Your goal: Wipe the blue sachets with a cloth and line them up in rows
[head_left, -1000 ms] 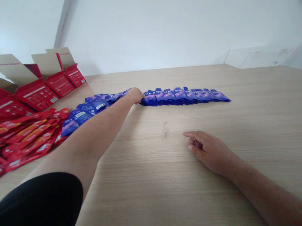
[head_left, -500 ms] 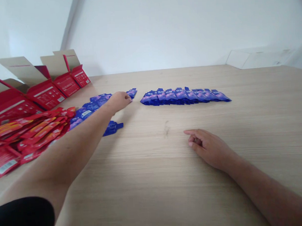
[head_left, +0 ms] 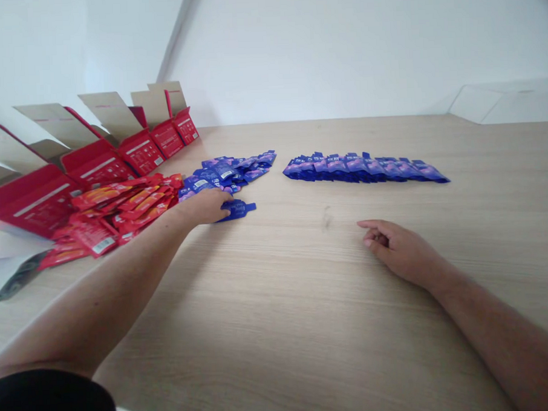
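Note:
My left hand (head_left: pixel 210 206) reaches over the left part of the table, its fingers closed on the near end of a flat blue pouch (head_left: pixel 240 209) with a narrow spout-like neck. Just behind it lies a loose pile of blue-purple pouches (head_left: pixel 224 171). To the right, more such pouches form an overlapping row (head_left: pixel 358 167). My right hand (head_left: pixel 401 251) rests on the bare wood with the index finger stretched out and the others loosely curled; nothing is in it.
Red pouches (head_left: pixel 120 212) are heaped left of the blue pile. Behind them several red cartons (head_left: pixel 102 164) stand in a slanting line, flaps raised. A dark, flat object (head_left: pixel 20 277) lies at the left. White wall (head_left: pixel 331 51) bounds the table (head_left: pixel 296 301) at the back.
My left hand has come back toward me from the far end of the blue pile to the nearer single pouch. The view has swung left; my right hand keeps its pose.

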Tool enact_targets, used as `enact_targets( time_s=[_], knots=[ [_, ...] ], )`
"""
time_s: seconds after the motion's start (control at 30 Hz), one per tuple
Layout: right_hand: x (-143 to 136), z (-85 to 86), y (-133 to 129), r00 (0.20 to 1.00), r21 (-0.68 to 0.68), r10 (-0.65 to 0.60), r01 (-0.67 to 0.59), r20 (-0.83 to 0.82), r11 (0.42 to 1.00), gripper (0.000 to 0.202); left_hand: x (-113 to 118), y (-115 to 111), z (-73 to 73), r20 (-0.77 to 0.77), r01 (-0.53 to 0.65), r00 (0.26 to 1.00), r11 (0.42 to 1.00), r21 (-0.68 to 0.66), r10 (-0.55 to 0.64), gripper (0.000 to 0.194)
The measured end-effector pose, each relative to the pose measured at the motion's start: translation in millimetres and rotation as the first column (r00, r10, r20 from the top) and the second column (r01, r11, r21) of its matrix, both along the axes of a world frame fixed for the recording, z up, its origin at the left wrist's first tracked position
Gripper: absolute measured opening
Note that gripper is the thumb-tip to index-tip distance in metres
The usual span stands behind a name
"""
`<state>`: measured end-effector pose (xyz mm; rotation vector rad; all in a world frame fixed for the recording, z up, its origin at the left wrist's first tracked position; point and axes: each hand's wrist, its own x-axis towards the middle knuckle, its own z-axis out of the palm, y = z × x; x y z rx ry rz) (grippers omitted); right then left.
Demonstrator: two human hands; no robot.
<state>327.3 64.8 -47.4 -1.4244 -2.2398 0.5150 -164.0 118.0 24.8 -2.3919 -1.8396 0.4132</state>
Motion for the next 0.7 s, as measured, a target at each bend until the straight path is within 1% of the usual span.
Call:
enact_targets(
  time_s=[0.07, 0.2, 0.3, 0.47, 0.57, 0.7],
  knots=[
    [1, -0.5, 0, 1.0, 0.004, 0.002, -0.002, -0.002, 1.0, 0.042, -2, -2, -0.4, 0.013, 0.02, 1.0, 1.0, -0.019, -0.02, 0.054],
    [1, -1.7, 1, 1.0, 0.003, 0.006, -0.006, -0.011, 1.0, 0.041, 0, -12, -1.1, 0.036, 0.061, 0.998, 0.998, -0.029, -0.059, 0.067],
    [2, -2.4, 1, 1.0, 0.003, 0.005, -0.005, -0.022, 1.0, 0.041, 8, -24, -3.1, 0.026, 0.072, 0.997, 0.997, 0.001, -0.072, 0.061],
    [0, -0.3, 1, 0.999, 0.002, 0.022, -0.022, -0.027, 1.0, 0.042, 31, -45, -7.0, -0.078, 0.0, 0.997, 0.99, 0.143, 0.012, 0.047],
    [-2, 3.1, -1, 0.999, 0.003, 0.015, -0.015, -0.031, 1.0, 0.042, 40, -49, -7.7, -0.1, -0.06, 0.992, 0.977, 0.204, 0.081, 0.047],
    [-5, 6.6, -3, 0.999, -0.006, 0.003, -0.003, -0.037, 1.0, 0.042, 43, -47, -8.2, -0.098, -0.121, 0.984, 0.962, 0.246, 0.149, 0.05]
  ],
)
